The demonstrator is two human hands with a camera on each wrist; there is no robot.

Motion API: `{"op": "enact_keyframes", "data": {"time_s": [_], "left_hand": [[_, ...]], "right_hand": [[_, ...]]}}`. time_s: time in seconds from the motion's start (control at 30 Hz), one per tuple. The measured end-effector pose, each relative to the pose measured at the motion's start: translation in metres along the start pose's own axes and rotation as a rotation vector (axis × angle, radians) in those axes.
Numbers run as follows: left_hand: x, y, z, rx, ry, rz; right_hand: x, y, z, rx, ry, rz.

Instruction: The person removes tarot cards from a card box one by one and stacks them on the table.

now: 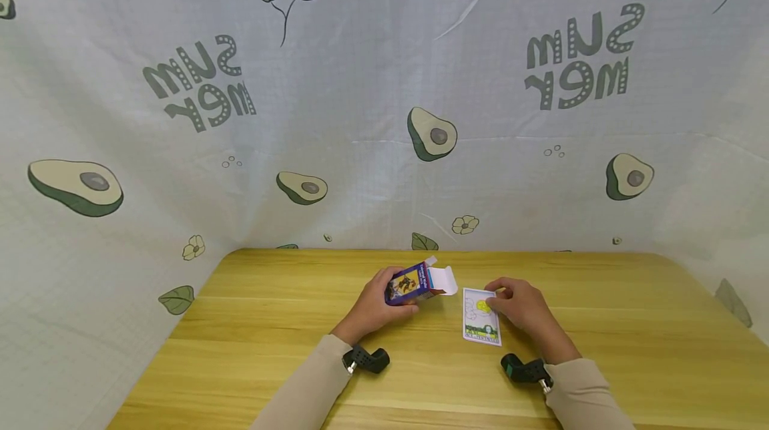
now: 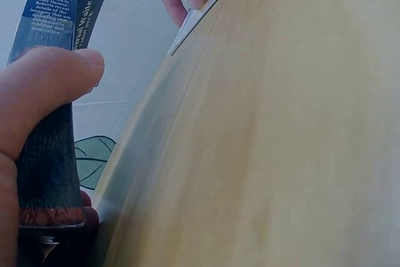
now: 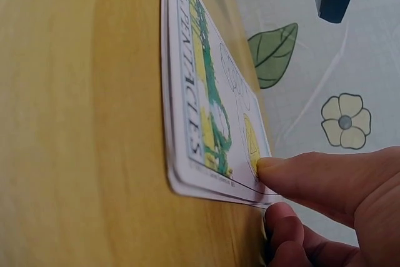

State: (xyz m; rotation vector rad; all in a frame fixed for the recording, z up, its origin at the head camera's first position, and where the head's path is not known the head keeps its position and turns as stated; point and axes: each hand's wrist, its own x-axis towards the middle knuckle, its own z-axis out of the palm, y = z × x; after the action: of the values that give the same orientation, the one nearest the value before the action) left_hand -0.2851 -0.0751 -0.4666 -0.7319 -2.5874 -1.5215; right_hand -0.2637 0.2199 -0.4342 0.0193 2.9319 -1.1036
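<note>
One bench (image 1: 252,350), near edge cut off. Above it my left hand (image 1: 375,306) grips a box (image 1: 404,284) — fingers partly hidden, inside unseen — long axis slanting, flapped end rightward. My right hand (image 1: 520,305) pinches a card stack (image 1: 477,320) on the bench, hiding some right edge; it runs lengthwise away from me.

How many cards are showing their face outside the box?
1: the Pentacles card, pinched by the right hand, beside the box in the left hand. More may be hidden beneath it; the right wrist view shows layered edges.
</note>
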Motion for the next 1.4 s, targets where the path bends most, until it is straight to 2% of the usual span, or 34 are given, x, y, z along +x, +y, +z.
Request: {"op": "enact_keyframes", "data": {"time_s": [0.6,1.07,1.4], "left_hand": [[-0.0005,0.0005,0.0002,-0.001,-0.003,0.012],[0.0004,0.0001,0.0012,-0.016,-0.010,-0.013],[-0.0006,0.0013,0.0007,-0.014,-0.010,-0.015]], "right_hand": [[-0.0008,-0.0007,-0.0021,-0.005,-0.008,-0.017],[0.0022,0.0030,-0.0059,0.027,-0.038,0.024],[0.0016,0.0004,-0.0077,0.050,-0.023,0.001]]}}
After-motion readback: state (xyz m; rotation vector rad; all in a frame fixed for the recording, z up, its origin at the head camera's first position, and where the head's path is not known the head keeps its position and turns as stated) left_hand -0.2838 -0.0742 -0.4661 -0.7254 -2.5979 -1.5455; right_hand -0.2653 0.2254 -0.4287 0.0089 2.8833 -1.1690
